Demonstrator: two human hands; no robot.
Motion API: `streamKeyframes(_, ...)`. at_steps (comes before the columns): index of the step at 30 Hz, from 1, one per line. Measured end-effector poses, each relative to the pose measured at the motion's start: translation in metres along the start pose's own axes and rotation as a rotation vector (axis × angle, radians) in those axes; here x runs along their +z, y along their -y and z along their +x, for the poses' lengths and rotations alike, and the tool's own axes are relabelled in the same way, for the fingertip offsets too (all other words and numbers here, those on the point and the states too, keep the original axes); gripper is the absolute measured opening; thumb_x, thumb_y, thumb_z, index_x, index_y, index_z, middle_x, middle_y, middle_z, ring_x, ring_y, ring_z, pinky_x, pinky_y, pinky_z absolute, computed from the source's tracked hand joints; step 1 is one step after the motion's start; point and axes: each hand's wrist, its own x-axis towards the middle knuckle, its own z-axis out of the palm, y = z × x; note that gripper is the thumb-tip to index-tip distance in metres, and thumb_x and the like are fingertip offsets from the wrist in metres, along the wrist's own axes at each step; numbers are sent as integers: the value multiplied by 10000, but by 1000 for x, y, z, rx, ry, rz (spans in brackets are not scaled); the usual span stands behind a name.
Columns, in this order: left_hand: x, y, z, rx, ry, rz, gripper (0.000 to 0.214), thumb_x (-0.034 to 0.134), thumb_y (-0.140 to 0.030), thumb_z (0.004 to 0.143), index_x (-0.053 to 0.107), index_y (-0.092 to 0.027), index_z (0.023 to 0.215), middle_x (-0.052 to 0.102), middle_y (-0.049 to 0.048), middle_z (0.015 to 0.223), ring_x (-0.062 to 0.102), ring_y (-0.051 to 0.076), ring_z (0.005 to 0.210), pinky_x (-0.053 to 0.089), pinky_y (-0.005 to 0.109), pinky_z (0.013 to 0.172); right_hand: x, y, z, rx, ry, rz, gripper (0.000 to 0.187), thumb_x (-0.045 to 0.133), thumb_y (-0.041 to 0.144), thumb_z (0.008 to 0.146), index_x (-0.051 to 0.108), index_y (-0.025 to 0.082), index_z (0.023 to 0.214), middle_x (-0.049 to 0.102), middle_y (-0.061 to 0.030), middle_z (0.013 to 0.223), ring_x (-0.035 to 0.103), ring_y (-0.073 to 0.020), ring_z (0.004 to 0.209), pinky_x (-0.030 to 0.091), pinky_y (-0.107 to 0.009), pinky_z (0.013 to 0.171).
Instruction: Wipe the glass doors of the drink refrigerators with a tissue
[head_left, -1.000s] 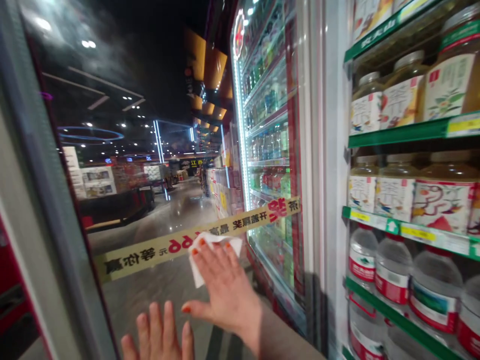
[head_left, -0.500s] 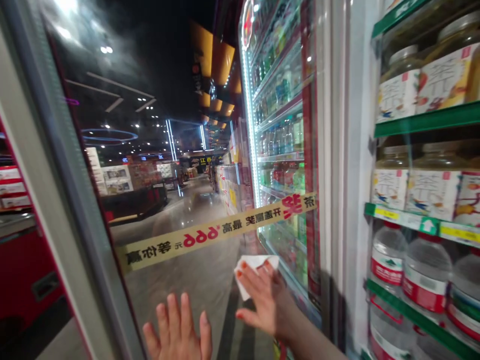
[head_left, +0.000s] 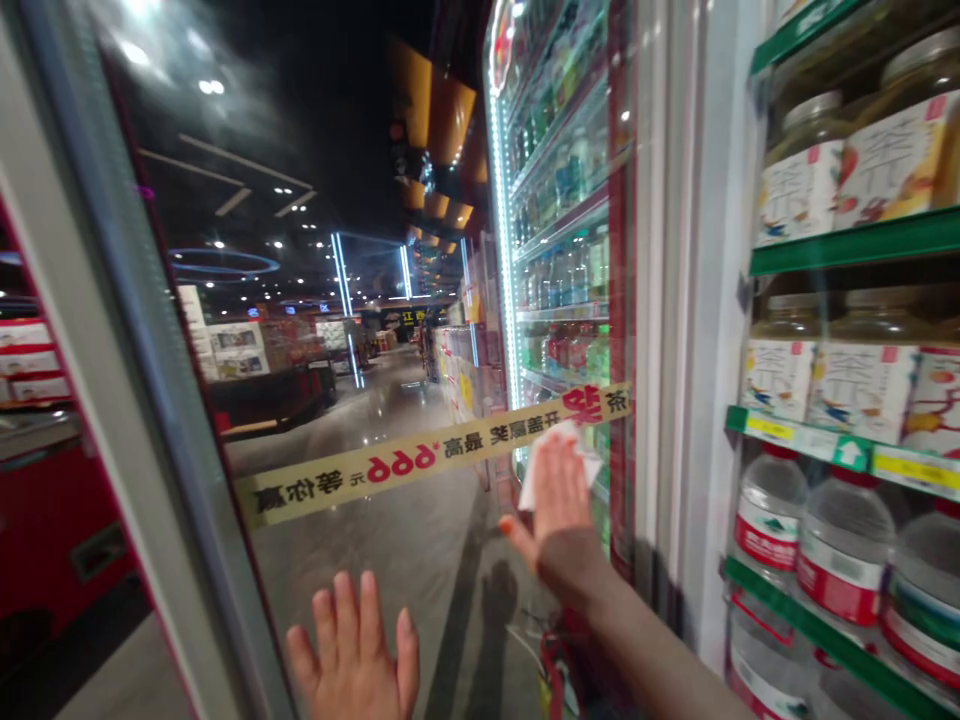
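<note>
My right hand presses a white tissue flat against the glass door, its fingers stretched over it. The tissue overlaps the lower edge of a yellow printed strip that runs across the glass, with its lettering reversed. Lower down, my left hand is spread with bare fingers against or just before the same pane. Nothing is in it.
At right, cooler shelves hold tea bottles and red-labelled water bottles. The door frame slants along the left. Through the glass show a lit drinks cooler and a shop aisle.
My right hand has slid the tissue up and to the right, from below the yellow strip onto its right part. My left hand stays nearly in place.
</note>
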Motion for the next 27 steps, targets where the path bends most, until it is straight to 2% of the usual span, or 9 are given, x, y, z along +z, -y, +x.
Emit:
streamKeyframes(3,0,-2,-2,-4,17,6,834,642,-232,982,242,-138,1708,147,122,1834,64,240,1725,10,473,1419,-5,-44,25,430,-120,8,844,277,500,1112,-140,113,1735,-45,-231,1838,-19,-418,1712,239,-754,1317)
streamKeyframes(5,0,-3,-3,-23,16,15,833,635,-229,981,240,-139,1709,148,122,1833,66,237,1725,12,475,1419,-4,-29,36,455,-138,13,856,267,512,1110,-155,98,1729,-66,-235,1835,-41,-424,1710,220,-763,1315)
streamKeyframes(9,-1,-3,-2,-37,10,-6,819,597,-217,987,229,-162,1717,165,121,1826,80,228,1723,21,485,1418,4,66,18,-113,26,22,915,437,601,1066,37,168,1767,91,-93,1857,38,-319,1725,210,-565,1387)
streamKeyframes(11,-1,-2,-2,-40,10,-16,825,594,-219,982,227,-182,1720,179,119,1822,90,222,1722,30,494,1417,7,84,4,-342,91,27,908,489,630,1049,121,217,1769,196,-31,1843,104,-259,1720,219,-462,1394)
streamKeyframes(12,0,-1,-3,-36,9,-19,834,605,-221,976,230,-185,1720,185,122,1820,93,223,1721,35,496,1417,6,78,-1,-331,89,24,910,491,632,1051,113,221,1770,221,-34,1837,134,-259,1716,232,-459,1391)
streamKeyframes(16,1,0,-9,-30,23,-22,888,670,-230,937,246,-199,1717,201,122,1816,110,233,1719,49,508,1420,-10,-9,24,265,-48,16,846,316,578,1102,-51,201,1765,122,-183,1841,153,-415,1701,271,-708,1323)
streamKeyframes(19,2,-4,-8,-67,16,-16,893,662,-220,934,238,-215,1720,196,111,1817,115,230,1718,52,515,1419,-14,-45,57,476,-133,26,802,175,568,1112,-122,186,1751,10,-259,1830,71,-503,1691,227,-860,1240)
streamKeyframes(23,4,-5,-13,-60,-2,0,871,635,-214,942,240,-179,1717,175,107,1826,97,219,1722,29,485,1419,-6,27,58,343,-147,45,892,189,683,1093,-104,156,1751,19,-203,1848,17,-432,1711,218,-761,1319)
streamKeyframes(27,12,9,-34,-88,83,-103,942,624,-231,911,172,-276,1735,107,47,1840,43,256,1728,-14,572,1410,-4,139,43,-299,-23,79,926,292,782,1060,156,195,1762,107,5,1860,35,-250,1724,287,-463,1376)
